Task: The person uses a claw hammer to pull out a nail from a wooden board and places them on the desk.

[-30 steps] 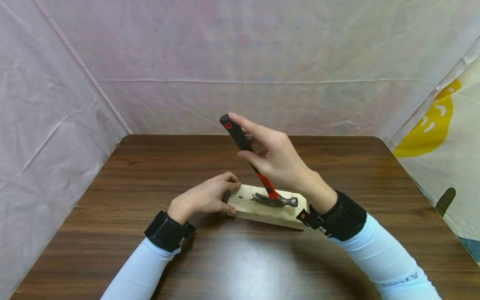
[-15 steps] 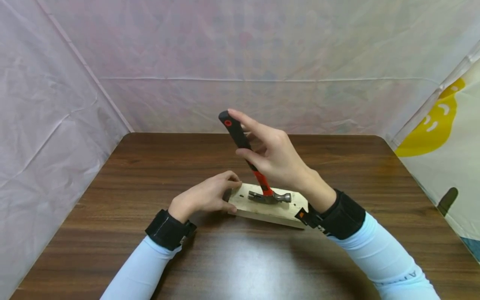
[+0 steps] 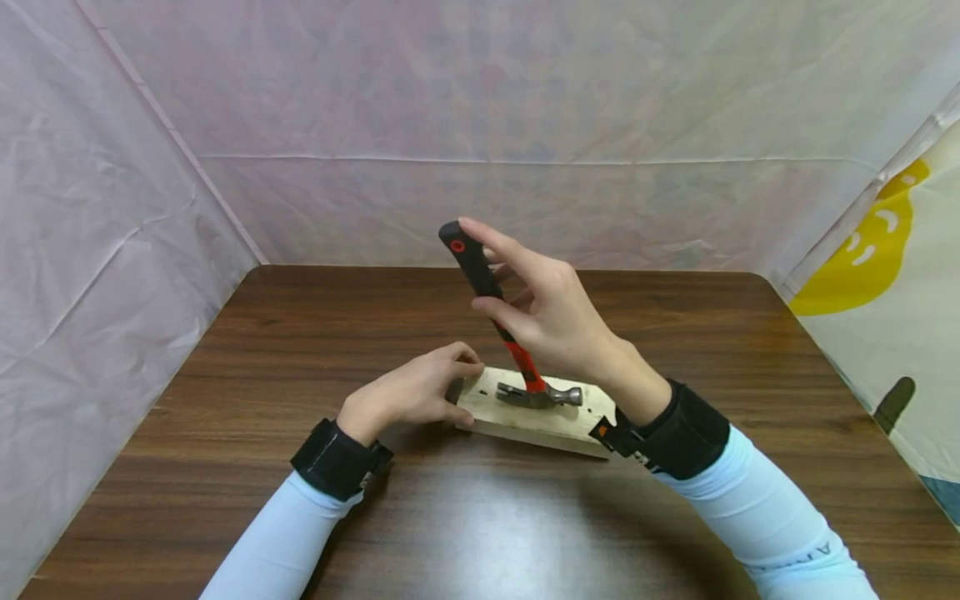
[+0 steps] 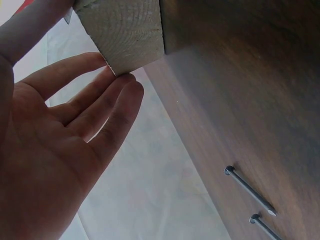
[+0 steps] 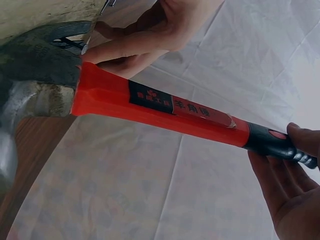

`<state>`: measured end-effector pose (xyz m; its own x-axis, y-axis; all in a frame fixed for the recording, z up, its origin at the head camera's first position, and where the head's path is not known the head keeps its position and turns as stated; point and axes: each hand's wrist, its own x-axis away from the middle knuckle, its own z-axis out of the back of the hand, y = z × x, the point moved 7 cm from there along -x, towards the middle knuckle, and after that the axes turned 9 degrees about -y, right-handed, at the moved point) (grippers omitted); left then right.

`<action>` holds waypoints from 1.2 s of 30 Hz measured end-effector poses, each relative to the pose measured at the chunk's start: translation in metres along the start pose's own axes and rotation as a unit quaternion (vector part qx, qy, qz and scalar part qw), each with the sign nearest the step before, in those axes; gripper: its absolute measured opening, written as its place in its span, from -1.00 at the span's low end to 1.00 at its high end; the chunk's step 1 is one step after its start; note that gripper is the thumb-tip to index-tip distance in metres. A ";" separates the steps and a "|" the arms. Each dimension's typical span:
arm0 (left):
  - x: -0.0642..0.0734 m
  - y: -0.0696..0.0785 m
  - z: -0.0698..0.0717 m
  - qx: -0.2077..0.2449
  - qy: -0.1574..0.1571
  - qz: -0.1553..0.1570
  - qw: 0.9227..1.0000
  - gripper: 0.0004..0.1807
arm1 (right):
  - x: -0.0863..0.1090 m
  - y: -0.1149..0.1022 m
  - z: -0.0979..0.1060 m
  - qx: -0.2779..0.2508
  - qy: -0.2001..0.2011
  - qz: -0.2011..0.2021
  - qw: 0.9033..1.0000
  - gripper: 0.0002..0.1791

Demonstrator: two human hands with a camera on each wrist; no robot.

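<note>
A claw hammer [image 3: 526, 363] with a red and black handle stands head-down on a pale wooden block [image 3: 517, 424], its claw toward the left and its face toward the right. My right hand [image 3: 551, 308] grips the black part of the handle, thumb on one side and fingers on the other. The block's left end is held by my left hand [image 3: 412, 390], thumb at the near edge and fingertips at the far edge. Close up in the right wrist view, the hammer head [image 5: 40, 60] lies against the block's face. Small dark spots dot the block's top.
In the left wrist view two loose nails [image 4: 250, 190] lie on the brown wooden table [image 3: 315, 333]. Pale cloth [image 3: 480, 125] hangs behind the table and along its left side. A cloth with a yellow print [image 3: 862, 250] hangs at the right.
The hammer head has shifted a little left along the block, with the right hand still on its handle. Over the last half second almost nothing has moved. The left hand keeps its place.
</note>
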<state>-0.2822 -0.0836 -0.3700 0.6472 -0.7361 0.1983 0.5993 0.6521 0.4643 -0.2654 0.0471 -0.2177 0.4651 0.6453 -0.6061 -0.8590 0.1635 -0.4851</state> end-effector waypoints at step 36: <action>-0.001 -0.002 -0.001 0.028 0.001 0.010 1.000 -0.20 | 0.030 0.008 0.033 -0.022 0.068 -0.027 0.997 -0.06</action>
<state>-0.2839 -0.0836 -0.3716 0.6596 -0.7226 0.2068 0.5593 0.6558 0.5071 -0.2656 0.0926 -0.2189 0.5382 0.5282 -0.6567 -0.8228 0.1605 -0.5451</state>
